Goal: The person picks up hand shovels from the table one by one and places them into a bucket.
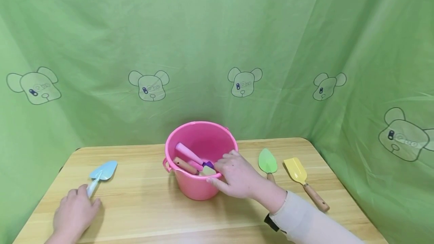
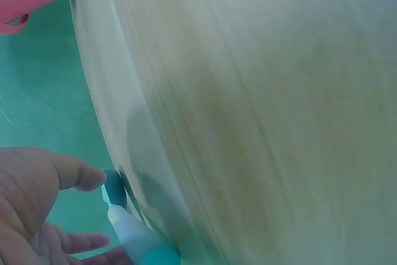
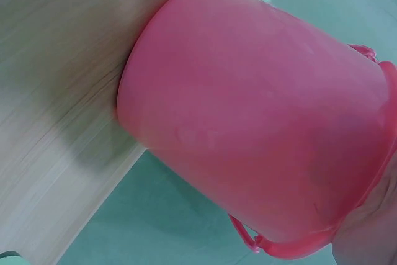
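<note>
A pink bucket [image 1: 194,189] stands upright on the wooden table. My right hand [image 1: 239,174] grips its near right rim, thumb outside and fingers over the inside. Several tools lie in it, among them a pink handle [image 1: 188,153], a wooden handle [image 1: 184,165], a pale yellow piece [image 1: 208,171] and something purple [image 1: 208,165]. On the left, my left hand [image 1: 75,210] is spread over the handle of a light blue trowel [image 1: 106,170]. In the left wrist view, its thumb and fingers lie loosely around the white handle [image 2: 133,234]; firm contact is not visible.
Right of the bucket lie a green trowel [image 1: 267,160], its handle partly behind my right forearm, and a yellow scoop [image 1: 295,169] with a wooden handle. Green cloth [image 1: 203,40] printed with bear faces hangs behind and beside the table [image 1: 142,199].
</note>
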Demonstrator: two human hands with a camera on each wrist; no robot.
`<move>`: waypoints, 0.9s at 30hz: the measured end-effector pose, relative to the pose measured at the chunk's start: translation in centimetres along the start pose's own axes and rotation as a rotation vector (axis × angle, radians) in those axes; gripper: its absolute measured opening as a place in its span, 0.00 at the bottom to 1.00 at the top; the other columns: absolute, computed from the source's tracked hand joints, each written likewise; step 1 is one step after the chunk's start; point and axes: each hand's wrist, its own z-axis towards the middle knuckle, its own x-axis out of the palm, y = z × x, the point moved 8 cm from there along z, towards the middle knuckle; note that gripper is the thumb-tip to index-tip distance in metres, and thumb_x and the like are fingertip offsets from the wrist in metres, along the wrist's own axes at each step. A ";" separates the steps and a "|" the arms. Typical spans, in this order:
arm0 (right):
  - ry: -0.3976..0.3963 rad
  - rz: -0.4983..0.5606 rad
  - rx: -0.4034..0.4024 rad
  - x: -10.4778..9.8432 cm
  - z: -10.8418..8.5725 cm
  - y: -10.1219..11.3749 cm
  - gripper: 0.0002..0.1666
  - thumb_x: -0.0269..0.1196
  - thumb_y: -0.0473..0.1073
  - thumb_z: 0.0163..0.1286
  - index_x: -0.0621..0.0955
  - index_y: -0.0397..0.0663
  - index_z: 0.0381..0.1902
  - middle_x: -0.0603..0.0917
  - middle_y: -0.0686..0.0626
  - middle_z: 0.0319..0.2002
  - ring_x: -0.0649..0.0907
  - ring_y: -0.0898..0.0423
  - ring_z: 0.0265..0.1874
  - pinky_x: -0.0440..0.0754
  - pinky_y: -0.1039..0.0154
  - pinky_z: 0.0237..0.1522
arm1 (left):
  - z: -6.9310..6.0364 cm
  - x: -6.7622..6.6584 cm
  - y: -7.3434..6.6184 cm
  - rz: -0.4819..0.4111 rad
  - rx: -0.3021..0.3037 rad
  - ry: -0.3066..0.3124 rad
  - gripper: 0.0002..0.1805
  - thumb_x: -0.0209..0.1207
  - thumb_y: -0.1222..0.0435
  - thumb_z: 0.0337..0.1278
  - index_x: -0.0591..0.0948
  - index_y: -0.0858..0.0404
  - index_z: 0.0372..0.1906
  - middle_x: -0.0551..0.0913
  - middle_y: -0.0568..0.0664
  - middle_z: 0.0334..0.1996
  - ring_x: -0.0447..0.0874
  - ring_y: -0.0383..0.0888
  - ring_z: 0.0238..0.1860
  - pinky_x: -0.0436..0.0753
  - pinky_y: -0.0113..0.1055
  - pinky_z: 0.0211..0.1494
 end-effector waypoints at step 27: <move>-0.001 0.003 0.003 0.0 0.0 0.0 0.25 0.50 0.66 0.74 0.68 0.60 0.22 0.66 0.63 0.20 0.67 0.61 0.26 0.67 0.61 0.41 | 0.6 1.4 2.2 -0.035 -0.082 0.204 0.22 0.52 0.66 0.62 0.69 0.85 0.48 0.74 0.63 0.28 0.74 0.54 0.27 0.76 0.46 0.25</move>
